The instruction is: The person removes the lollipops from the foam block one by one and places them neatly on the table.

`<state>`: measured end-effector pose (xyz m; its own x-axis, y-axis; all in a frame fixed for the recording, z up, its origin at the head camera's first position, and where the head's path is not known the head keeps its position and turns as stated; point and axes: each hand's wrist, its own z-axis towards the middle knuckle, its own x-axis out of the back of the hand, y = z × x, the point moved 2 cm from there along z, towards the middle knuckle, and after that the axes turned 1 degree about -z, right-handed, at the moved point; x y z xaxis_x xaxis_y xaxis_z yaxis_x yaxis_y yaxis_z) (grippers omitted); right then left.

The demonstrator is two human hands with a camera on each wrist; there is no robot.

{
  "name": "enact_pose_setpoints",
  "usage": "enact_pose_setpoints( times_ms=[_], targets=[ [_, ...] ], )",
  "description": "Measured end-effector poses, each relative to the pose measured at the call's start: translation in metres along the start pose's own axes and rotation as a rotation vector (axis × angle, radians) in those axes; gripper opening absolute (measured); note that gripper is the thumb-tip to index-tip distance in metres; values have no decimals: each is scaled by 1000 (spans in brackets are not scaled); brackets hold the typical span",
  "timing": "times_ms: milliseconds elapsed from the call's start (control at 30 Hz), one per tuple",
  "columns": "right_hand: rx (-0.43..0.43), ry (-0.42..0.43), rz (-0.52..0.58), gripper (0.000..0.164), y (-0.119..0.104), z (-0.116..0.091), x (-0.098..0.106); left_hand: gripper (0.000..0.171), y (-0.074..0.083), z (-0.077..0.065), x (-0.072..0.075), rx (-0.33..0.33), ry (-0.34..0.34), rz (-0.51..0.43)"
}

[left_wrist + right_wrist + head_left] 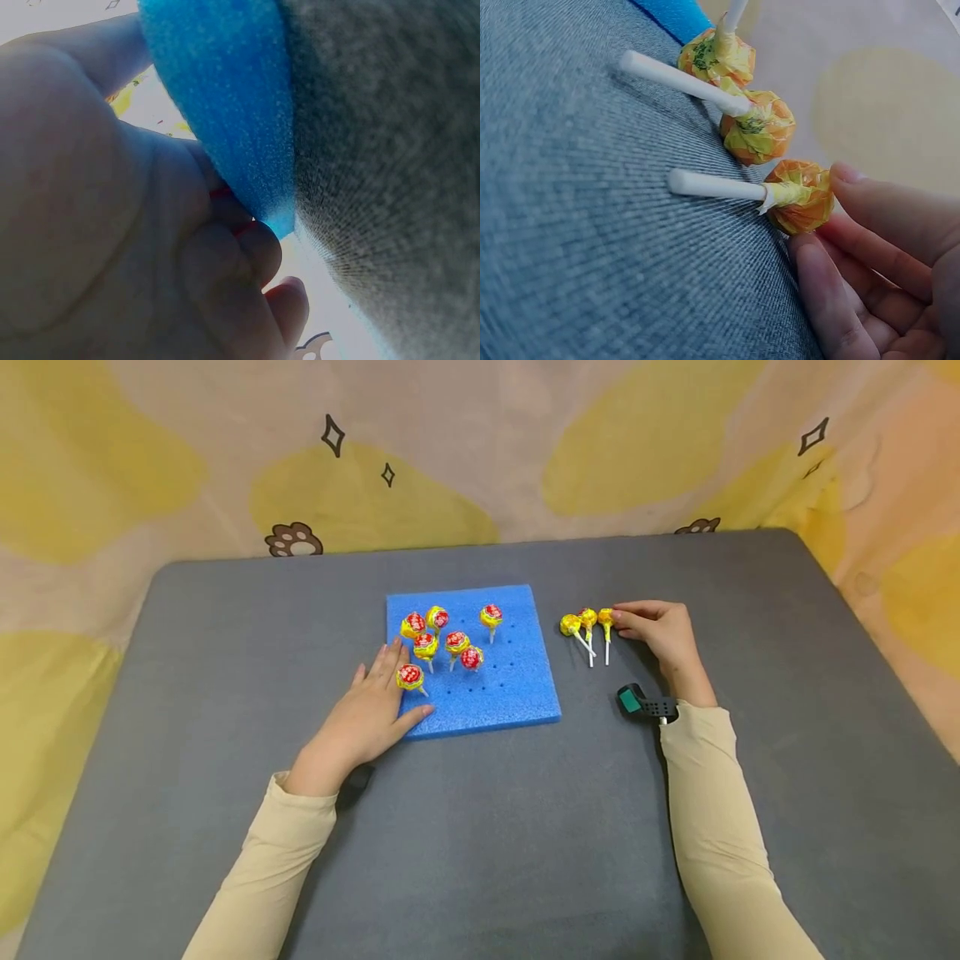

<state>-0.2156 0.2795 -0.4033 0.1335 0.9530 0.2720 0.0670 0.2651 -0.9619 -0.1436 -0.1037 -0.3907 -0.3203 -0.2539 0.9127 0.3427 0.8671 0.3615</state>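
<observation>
My left hand lies with extended fingers along the left edge of a blue foam board, thumb over its near-left corner. In the left wrist view, the palm and fingers press against the board's side. Several lollipops in red and yellow wrappers, one near my left fingers, stand by their sticks in the foam. To the board's right, my right hand pinches the wrapped head of a lollipop between thumb and fingers. Its white stick points toward me, close over the table.
Two more lollipops lie just left of the pinched one, sticks crossing. Small holes dot the foam. A grey table carries everything, and a patterned cloth hangs behind. A black strap with a camera sits at my right wrist.
</observation>
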Motion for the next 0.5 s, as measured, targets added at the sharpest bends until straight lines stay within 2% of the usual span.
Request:
enact_pose_setpoints(
  times_ms=[100, 367, 500],
  targets=[
    [0, 9, 14, 30, -1, 0, 1, 87, 0, -1, 1, -1, -3, 4],
    [42, 58, 165, 22, -1, 0, 5, 85, 1, -2, 2, 0, -1, 4],
    [59, 80, 220, 26, -4, -1, 5, 85, 1, -3, 2, 3, 0, -4]
  ],
)
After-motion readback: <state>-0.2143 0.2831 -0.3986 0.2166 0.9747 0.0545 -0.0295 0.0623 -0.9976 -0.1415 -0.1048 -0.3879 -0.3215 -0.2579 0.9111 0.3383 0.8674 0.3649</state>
